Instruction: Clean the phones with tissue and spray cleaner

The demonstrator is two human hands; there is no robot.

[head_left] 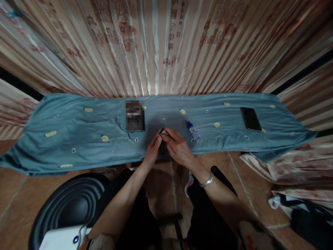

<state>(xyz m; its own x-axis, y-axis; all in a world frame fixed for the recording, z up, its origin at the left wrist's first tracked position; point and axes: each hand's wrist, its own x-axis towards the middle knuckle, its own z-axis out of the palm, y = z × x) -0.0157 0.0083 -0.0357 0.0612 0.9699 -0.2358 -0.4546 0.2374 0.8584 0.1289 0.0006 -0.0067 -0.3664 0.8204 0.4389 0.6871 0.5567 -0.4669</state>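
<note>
A blue-grey cloth (78, 128) with yellow patches covers the counter. Left of centre on it lies a dark flat thing (135, 116), blurred out so that nothing on it can be read. Just right of that, at the near edge of the counter, both hands meet over a small dark object (162, 146). The left hand (153, 150) pinches its left side with the fingertips; the right hand (178, 146) covers its top and right side, so both grips are closed on it. What the object is stays hard to tell, as the fingers hide most of it. Further right lie a small bottle with a blue cap (194, 132), then a black phone (250, 118), well apart from the hands. Being so near the edge, the object could drop to the floor if a grip loosened, and a sweeping right elbow could drag the cloth.
</note>
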